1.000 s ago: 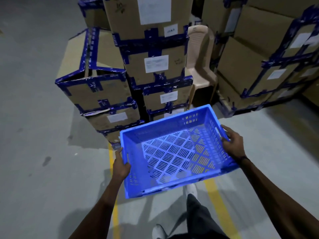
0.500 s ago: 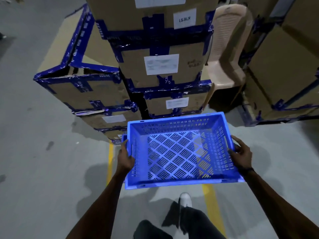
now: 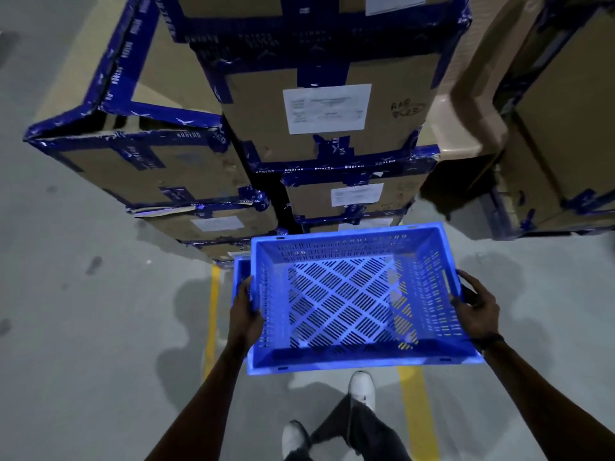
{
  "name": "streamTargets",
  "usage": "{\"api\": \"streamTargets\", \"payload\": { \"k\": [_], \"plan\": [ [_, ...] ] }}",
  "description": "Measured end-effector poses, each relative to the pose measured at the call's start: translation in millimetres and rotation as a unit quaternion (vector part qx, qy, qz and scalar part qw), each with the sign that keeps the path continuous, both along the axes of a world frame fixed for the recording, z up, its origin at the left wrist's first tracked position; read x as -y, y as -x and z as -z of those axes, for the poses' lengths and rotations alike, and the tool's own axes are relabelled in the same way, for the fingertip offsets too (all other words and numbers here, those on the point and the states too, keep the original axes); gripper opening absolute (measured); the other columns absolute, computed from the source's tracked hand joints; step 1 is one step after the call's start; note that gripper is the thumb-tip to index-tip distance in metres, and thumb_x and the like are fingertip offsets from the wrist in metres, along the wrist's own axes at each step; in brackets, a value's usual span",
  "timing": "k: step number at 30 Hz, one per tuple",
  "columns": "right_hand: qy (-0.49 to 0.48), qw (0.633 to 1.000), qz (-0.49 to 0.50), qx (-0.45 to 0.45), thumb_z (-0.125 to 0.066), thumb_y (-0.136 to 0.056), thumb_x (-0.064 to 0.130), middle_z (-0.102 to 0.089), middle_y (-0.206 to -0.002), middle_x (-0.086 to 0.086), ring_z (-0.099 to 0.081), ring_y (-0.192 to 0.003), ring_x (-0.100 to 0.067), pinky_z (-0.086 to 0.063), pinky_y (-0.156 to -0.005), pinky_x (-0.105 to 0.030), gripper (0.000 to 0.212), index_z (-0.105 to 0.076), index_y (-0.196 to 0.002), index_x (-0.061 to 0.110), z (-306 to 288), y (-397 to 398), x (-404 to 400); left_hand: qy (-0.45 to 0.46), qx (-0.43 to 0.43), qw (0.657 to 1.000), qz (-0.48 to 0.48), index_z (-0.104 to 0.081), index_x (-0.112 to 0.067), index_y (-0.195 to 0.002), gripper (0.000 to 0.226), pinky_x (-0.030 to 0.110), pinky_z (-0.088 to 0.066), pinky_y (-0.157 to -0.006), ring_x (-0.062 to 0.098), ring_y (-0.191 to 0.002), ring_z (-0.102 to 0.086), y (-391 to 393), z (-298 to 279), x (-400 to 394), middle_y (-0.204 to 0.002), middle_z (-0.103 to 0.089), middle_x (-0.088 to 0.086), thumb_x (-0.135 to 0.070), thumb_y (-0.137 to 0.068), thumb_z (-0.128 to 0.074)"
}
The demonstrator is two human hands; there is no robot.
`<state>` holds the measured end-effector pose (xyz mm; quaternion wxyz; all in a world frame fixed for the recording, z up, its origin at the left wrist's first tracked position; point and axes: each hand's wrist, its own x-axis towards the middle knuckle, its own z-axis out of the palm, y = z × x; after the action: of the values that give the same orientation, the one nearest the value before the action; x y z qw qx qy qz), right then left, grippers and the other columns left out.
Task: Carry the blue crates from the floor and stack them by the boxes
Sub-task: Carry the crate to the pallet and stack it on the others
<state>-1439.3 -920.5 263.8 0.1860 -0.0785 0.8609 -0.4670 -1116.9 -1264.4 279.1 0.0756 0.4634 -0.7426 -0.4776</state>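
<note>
Light: dim, bluish cast
Glare: blue crate [image 3: 352,294] rim glows, overexposed
Shadows: several soft ones on the floor [image 3: 83,361] left of the crate
Edges: wide-angle bending of boxes [image 3: 329,108]
Focus: slightly soft

Blue crate [image 3: 352,301]: open-topped plastic, slotted walls and lattice floor, empty, held level above the grey floor | second blue crate [image 3: 241,271]: only a corner shows past the first one's left edge, lower down | cardboard boxes [image 3: 319,108]: stacked, bound in blue tape, white labels, just beyond both crates
</note>
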Motion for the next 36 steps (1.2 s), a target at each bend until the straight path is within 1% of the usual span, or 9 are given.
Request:
{"api": "streamTargets", "payload": {
  "k": [3, 6, 7, 9, 12, 18, 22, 31, 36],
  "plan": [
    [-0.033, 0.999, 0.003, 0.015, -0.064, -0.083, -0.009, -0.075, -0.092, 0.022, -0.065, -0.085, 0.012, -0.052, -0.075, -0.007, 0.060, -0.058, -0.130, 0.028, -1.8, 3.7, -0.9, 0.005, 0.043, 0.999, -0.020, -0.030, -0.026, -0.153, 0.072, 0.045, -0.047, -0.105, 0.031, -0.132, -0.051, -0.6, 10.6, 1.5, -0.149, -0.048, 0.009, 0.003, -0.091, -0.054],
    [-0.068, 0.997, -0.042, -0.010, -0.062, -0.084, -0.003, -0.073, -0.106, 0.007, -0.065, -0.090, 0.004, -0.050, -0.076, -0.015, 0.067, -0.049, -0.139, 0.033, -1.0, 2.5, 1.0, 0.089, 0.001, 0.995, 0.035, -0.018, -0.023, -0.158, 0.074, 0.042, -0.048, -0.097, 0.026, -0.139, -0.042, -7.9, 29.1, -15.6, -0.163, -0.026, 0.001, 0.004, -0.095, -0.044],
    [-0.085, 0.994, -0.062, -0.031, -0.059, -0.083, 0.002, -0.072, -0.108, 0.000, -0.068, -0.092, -0.006, -0.048, -0.076, -0.023, 0.068, -0.044, -0.143, 0.028, -1.0, 0.3, 1.1, 0.120, 0.028, 0.992, 0.041, -0.014, -0.020, -0.159, 0.074, 0.036, -0.046, -0.092, 0.023, -0.136, -0.041, -7.8, 28.4, -23.4, -0.164, -0.023, -0.002, 0.005, -0.096, -0.043],
    [-0.120, 0.986, -0.090, -0.077, -0.052, -0.080, 0.016, -0.067, -0.121, -0.019, -0.067, -0.101, -0.036, -0.048, -0.079, -0.037, 0.071, -0.037, -0.149, 0.019, 1.4, -3.1, -0.4, 0.153, 0.070, 0.985, 0.038, -0.009, -0.021, -0.160, 0.075, 0.040, -0.048, -0.090, 0.025, -0.138, -0.037, -8.9, 28.8, -31.9, -0.165, -0.019, -0.003, 0.002, -0.096, -0.042],
    [-0.151, 0.977, -0.112, -0.103, -0.045, -0.077, 0.024, -0.061, -0.127, -0.028, -0.063, -0.104, -0.051, -0.049, -0.083, -0.048, 0.078, -0.030, -0.153, 0.015, 2.3, -4.5, 4.0, 0.168, 0.108, 0.978, 0.062, -0.003, -0.024, -0.159, 0.080, 0.043, -0.052, -0.094, 0.028, -0.145, -0.030, -13.8, 34.0, -30.9, -0.166, -0.013, -0.006, 0.002, -0.095, -0.044],
    [-0.179, 0.975, -0.105, -0.075, -0.046, -0.072, 0.025, -0.070, -0.114, -0.024, -0.067, -0.099, -0.046, -0.049, -0.082, -0.048, 0.084, -0.019, -0.150, 0.044, 5.4, -15.8, 3.2, 0.158, 0.102, 0.980, 0.062, 0.005, -0.034, -0.158, 0.098, 0.041, -0.055, -0.090, 0.025, -0.146, -0.030, -23.2, 34.3, -28.6, -0.166, -0.012, -0.008, 0.010, -0.087, -0.047],
    [-0.171, 0.977, -0.102, -0.072, -0.045, -0.073, 0.026, -0.068, -0.119, -0.023, -0.065, -0.102, -0.047, -0.049, -0.083, -0.050, 0.083, -0.023, -0.153, 0.031, 0.3, -30.4, 9.5, 0.156, 0.103, 0.981, 0.060, 0.003, -0.032, -0.158, 0.095, 0.046, -0.050, -0.102, 0.024, -0.149, -0.028, -34.8, 35.2, -25.9, -0.166, -0.011, -0.007, 0.008, -0.088, -0.046],
    [-0.156, 0.977, -0.114, -0.092, -0.044, -0.073, 0.024, -0.071, -0.109, -0.022, -0.068, -0.094, -0.043, -0.049, -0.078, -0.044, 0.085, -0.022, -0.155, 0.026, 7.9, -59.7, 19.7, 0.177, 0.140, 0.972, 0.058, -0.010, -0.021, -0.159, 0.085, 0.045, -0.047, -0.104, 0.029, -0.141, -0.038, -60.8, 28.4, -6.7, -0.162, -0.024, 0.004, 0.004, -0.087, -0.049],
    [-0.133, 0.977, -0.124, -0.110, -0.045, -0.075, 0.021, -0.069, -0.117, -0.021, -0.069, -0.093, -0.042, -0.051, -0.078, -0.047, 0.083, -0.022, -0.155, 0.028, 10.9, -67.6, 38.5, 0.184, 0.137, 0.972, 0.055, -0.016, -0.016, -0.157, 0.079, 0.049, -0.053, -0.087, 0.037, -0.122, -0.055, -69.7, 18.9, 8.1, -0.156, -0.034, 0.010, -0.006, -0.089, -0.053]
  ]
}}
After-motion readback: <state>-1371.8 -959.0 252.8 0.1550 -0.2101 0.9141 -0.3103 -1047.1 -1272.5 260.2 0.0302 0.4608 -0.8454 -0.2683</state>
